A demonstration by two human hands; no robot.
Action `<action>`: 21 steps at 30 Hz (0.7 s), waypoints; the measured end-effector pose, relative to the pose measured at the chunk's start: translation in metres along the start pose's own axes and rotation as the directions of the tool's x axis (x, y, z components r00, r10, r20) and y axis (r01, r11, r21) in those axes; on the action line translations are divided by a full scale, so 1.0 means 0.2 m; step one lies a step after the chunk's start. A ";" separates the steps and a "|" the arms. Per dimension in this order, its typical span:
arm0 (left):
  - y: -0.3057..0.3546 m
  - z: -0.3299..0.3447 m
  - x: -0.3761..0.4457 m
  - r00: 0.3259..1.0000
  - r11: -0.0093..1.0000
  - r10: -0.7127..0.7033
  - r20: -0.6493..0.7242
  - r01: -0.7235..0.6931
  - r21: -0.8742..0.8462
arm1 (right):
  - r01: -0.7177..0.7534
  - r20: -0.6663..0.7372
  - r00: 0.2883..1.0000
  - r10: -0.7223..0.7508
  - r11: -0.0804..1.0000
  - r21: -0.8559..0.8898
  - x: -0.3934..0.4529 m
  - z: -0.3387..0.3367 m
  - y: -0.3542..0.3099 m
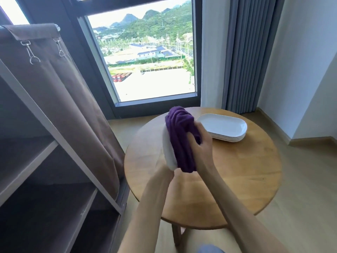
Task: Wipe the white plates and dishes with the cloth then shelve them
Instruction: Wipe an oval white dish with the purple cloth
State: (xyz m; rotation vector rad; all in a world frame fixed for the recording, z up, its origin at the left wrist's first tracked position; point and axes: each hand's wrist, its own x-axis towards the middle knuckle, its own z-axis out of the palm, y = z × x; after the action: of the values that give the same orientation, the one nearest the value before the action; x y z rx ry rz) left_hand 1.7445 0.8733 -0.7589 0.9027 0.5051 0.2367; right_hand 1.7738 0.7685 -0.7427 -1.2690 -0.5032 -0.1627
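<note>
White oval dish [168, 152] held on edge above round wooden table [237, 179], gripped below by left hand [164, 175]; right hand [199, 141] clenched on purple cloth [179, 136]; stacked dishes [225, 127] beside.

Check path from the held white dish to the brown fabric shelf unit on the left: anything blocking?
Nothing visible does. The white dish is held above the round wooden table, the brown fabric curtain is drawn aside, and the shelf boards lie bare.
</note>
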 end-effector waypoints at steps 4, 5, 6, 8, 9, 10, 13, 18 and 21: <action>-0.03 0.02 -0.03 0.994 0.972 0.040 0.097 -0.016 -0.235 | 0.077 0.100 0.993 -0.064 0.989 -0.129 0.00 0.03 0.02; -0.02 0.00 -0.03 0.992 0.961 0.065 0.111 -0.033 -0.274 | 0.071 0.108 0.993 -0.055 0.986 -0.150 0.01 0.01 0.02; 0.00 -0.04 -0.03 0.985 0.956 0.085 0.153 -0.037 -0.290 | 0.066 0.115 0.992 -0.044 0.980 -0.188 0.02 0.00 0.02; 0.03 -0.11 -0.04 0.952 0.949 0.087 0.292 0.011 -0.315 | 0.072 0.139 0.990 -0.034 0.958 -0.278 0.02 -0.03 0.02; 0.04 -0.13 -0.05 0.929 0.949 0.081 0.362 0.039 -0.312 | 0.089 0.165 0.986 -0.034 0.938 -0.335 0.02 -0.03 0.01; 0.05 -0.14 -0.07 0.906 0.952 0.072 0.418 0.063 -0.300 | 0.105 0.192 0.981 -0.032 0.916 -0.388 0.02 -0.03 0.01; 0.04 -0.14 -0.08 0.897 0.963 0.057 0.438 0.067 -0.263 | 0.121 0.193 0.981 -0.033 0.879 -0.461 0.00 -0.01 0.00; 0.04 -0.14 -0.11 0.923 0.967 0.112 0.368 -0.016 -0.254 | 0.132 0.176 0.984 -0.039 0.821 -0.556 0.10 0.07 0.00; 0.05 -0.16 -0.14 0.898 0.963 0.214 0.384 -0.129 -0.235 | 0.077 0.145 0.989 0.010 0.809 -0.583 0.26 0.07 0.05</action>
State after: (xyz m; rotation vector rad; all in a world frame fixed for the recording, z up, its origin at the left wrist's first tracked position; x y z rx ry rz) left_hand 1.7045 0.8906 -0.7590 0.7677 0.0097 0.2493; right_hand 1.8187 0.7926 -0.7252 -1.8948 -0.6246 -0.2744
